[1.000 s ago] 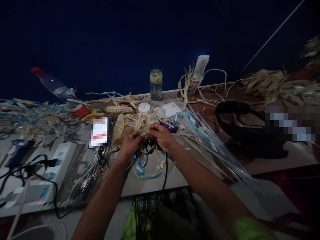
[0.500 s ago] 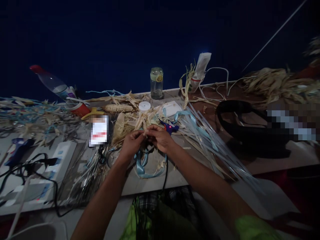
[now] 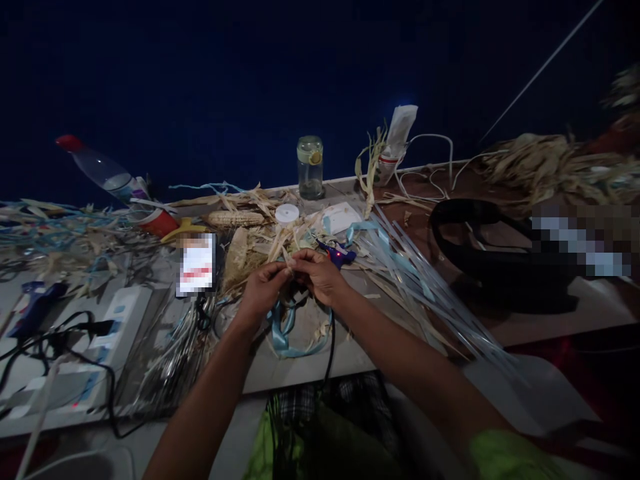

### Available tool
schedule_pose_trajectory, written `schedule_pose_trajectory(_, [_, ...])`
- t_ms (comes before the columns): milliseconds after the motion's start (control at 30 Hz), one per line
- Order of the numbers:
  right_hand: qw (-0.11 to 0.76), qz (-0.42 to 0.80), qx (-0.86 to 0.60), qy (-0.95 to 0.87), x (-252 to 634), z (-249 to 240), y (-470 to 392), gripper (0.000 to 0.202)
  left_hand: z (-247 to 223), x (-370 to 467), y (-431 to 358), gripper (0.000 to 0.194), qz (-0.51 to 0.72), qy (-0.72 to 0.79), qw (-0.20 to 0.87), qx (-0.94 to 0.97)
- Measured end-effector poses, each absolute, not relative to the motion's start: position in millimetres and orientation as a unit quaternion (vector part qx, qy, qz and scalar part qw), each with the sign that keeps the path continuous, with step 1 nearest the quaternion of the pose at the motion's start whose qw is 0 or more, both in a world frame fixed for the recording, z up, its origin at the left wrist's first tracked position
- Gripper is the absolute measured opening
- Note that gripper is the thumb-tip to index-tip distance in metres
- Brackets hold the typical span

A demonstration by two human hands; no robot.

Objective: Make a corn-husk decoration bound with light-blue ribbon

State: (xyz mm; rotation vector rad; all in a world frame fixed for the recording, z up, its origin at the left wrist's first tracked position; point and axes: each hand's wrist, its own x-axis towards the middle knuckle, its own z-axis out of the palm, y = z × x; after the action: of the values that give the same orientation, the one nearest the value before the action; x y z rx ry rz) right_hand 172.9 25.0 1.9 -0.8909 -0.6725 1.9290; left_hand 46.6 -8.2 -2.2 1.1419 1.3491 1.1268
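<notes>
My left hand (image 3: 263,288) and my right hand (image 3: 321,275) meet over the middle of the table, thumbs and fingertips pinched together. Between them is a small pale piece of corn husk (image 3: 287,256), its tip poking up and the rest covered by my fingers. Below the hands a light blue ribbon (image 3: 295,351) lies in loops on the table. Just beyond my right hand rests a blue glue gun (image 3: 342,255) with a red light on. Loose husks (image 3: 275,245) and a corn cob (image 3: 235,219) lie past my left hand.
Clear glue sticks (image 3: 425,280) spread to the right, beside a black looped object (image 3: 470,260). At left are a lit phone (image 3: 196,265), a power strip (image 3: 117,333), cables and another glue gun (image 3: 37,308). A glass bottle (image 3: 311,170) and a paper cup (image 3: 389,167) stand behind.
Both hands stay pinched together in nearly the same place. A pale husk tip now stands out more above the fingers. The view has shifted very slightly.
</notes>
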Motion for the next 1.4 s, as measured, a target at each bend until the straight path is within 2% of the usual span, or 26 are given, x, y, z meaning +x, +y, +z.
schedule_pose_trajectory(933, [0.441,0.777,-0.337,-0.296,172.6,-0.8,23.9,0.027,1.5,44.6,-8.7,0.020,0.473,0.576,0.483,0.459])
schedule_pose_trajectory(1400, [0.479,0.621,-0.360,-0.505,182.1,0.3,32.2,0.015,1.8,45.1,-8.6,0.019,0.454,0.583,0.502,0.450])
